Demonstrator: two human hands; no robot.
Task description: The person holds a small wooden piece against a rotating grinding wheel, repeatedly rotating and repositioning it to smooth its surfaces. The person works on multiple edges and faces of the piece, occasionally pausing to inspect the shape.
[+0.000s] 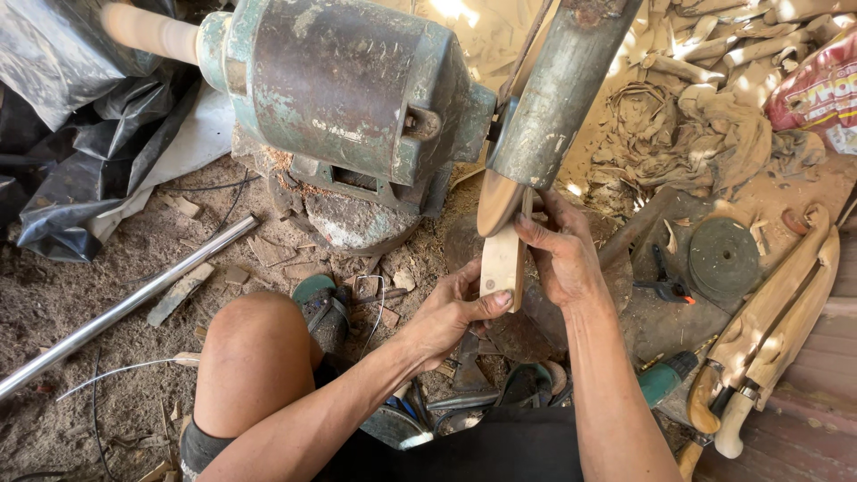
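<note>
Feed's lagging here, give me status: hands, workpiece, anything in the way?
Left hand and right hand both grip the wooden piece. Its top end meets the sanding disc. Green motor close behind; nothing between.

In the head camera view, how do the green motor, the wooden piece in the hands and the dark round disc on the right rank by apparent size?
Largest to smallest as they look:
1. green motor
2. wooden piece
3. dark round disc
The last two look close, so their order is unsure.

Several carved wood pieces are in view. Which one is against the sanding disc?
The flat pale piece held upright by both the left hand and the right hand. The other carved pieces lie untouched at the right.
</note>
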